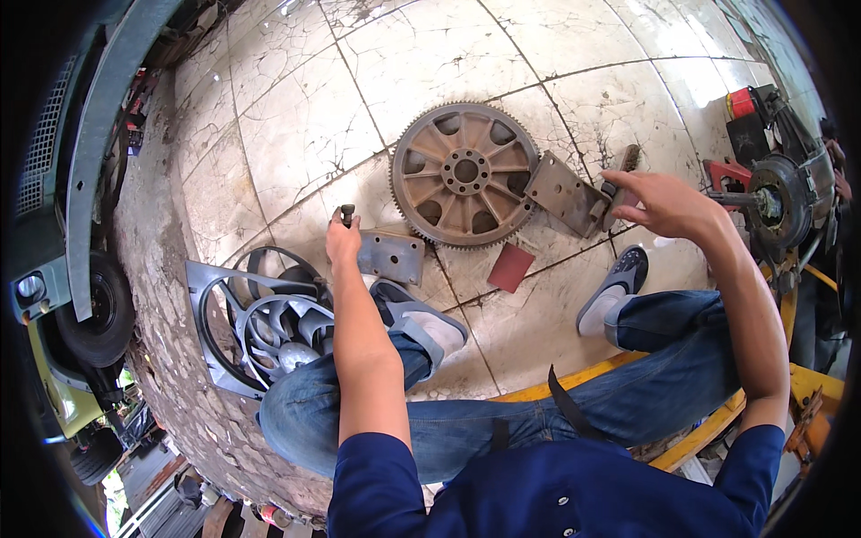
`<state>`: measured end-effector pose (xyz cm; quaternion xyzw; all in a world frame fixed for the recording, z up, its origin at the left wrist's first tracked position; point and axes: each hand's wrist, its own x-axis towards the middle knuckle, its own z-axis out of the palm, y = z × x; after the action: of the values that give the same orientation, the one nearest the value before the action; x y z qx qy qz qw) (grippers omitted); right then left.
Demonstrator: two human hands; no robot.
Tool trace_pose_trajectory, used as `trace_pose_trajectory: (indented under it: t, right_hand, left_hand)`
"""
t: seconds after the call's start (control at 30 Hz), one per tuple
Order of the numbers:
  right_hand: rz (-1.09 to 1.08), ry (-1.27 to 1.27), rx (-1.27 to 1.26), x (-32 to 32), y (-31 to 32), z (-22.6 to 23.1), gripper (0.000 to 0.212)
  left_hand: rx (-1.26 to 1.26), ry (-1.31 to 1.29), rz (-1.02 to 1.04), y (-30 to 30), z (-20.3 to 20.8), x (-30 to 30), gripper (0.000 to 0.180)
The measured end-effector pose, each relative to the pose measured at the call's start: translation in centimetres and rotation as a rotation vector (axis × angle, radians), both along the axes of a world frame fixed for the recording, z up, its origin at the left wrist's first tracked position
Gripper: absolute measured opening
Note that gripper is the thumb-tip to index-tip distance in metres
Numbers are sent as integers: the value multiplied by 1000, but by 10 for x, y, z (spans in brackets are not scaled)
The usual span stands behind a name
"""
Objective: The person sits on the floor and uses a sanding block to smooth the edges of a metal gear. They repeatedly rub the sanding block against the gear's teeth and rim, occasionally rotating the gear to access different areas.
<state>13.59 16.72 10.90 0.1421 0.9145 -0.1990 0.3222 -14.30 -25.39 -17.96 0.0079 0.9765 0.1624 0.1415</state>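
Beyond and between the left hand (343, 240) and right hand (668, 204) lay the gear (451, 170); just right of the left, a plate (393, 259). The left was clamped on a bolt (347, 212); the right's grip could not be determined. Keeping the bolt pinched firmly appeared advisable.

A floor (448, 54) of pale, cracked tiles with dark joints is shown. On it a rusty toothed wheel (485, 172) is laid flat. From the wheel's centre, a holed metal bracket (563, 190) is seen toward three o'clock, at the rim; a dark red square (511, 268) is placed at five; a grey plate (392, 247) is set at seven; a framed fan (294, 355) is found farther out at eight, partly hidden.
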Motion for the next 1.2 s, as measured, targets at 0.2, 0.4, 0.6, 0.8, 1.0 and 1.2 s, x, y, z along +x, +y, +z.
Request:
trace_pose_trajectory:
  t: [0.2,0.4,0.6,0.8,1.0,1.2]
  right_hand:
    - [90,35,-36,14,-6,-38,54]
    - [351,-82,-117,16,-56,-120,44]
    - [349,171,14,17,-134,-241,25]
    - [147,308,177,48,-183,-277,28]
    - [-135,440,265,57,-186,-287,28]
    - [-424,373,221,51,-187,-285,31]
  left_hand:
    - [33,-7,-33,-1,-14,-17,37]
    - [107,-21,-23,-1,-12,-19,41]
    - [-29,-82,-29,17,6,-19,48]
    - [-136,52,4,30,16,-11,54]
    - [-150,230,2,68,45,13,48]
    - [250,217,-55,133,65,88,43]
